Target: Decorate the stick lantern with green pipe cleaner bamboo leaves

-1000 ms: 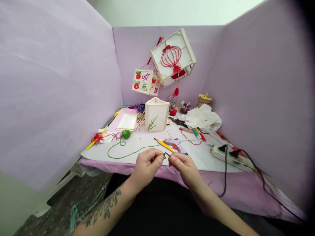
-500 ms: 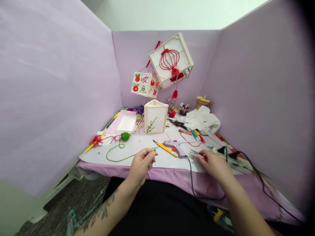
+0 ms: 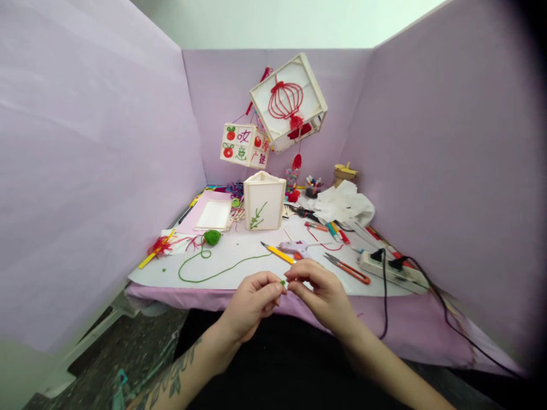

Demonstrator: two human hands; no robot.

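My left hand (image 3: 256, 299) is closed in a pinch on a small piece of green yarn (image 3: 282, 282) over the table's front edge. Close by on the right, my right hand (image 3: 320, 293) has its thumb and forefinger slightly apart at the yarn piece; whether they touch it is hard to see. Thread snips (image 3: 348, 269) with an orange handle lie to the right of that hand. A three-sided white lantern (image 3: 265, 206) stands behind the hands, a green bamboo shape on its front. From a green yarn ball (image 3: 211, 237) a long strand curls toward the hands.
A yellow craft knife (image 3: 277, 252) and a glue gun (image 3: 297, 247) lie just beyond my right hand. A power strip (image 3: 393, 269) with black cables sits at right. Two decorated lanterns (image 3: 288, 102) hang at the back. Crumpled white paper (image 3: 344, 204) lies behind markers (image 3: 333, 230).
My right hand has let go of the thread snips, now lying on the table, and moved left to the yarn piece. My left hand has come slightly lower, still pinching.
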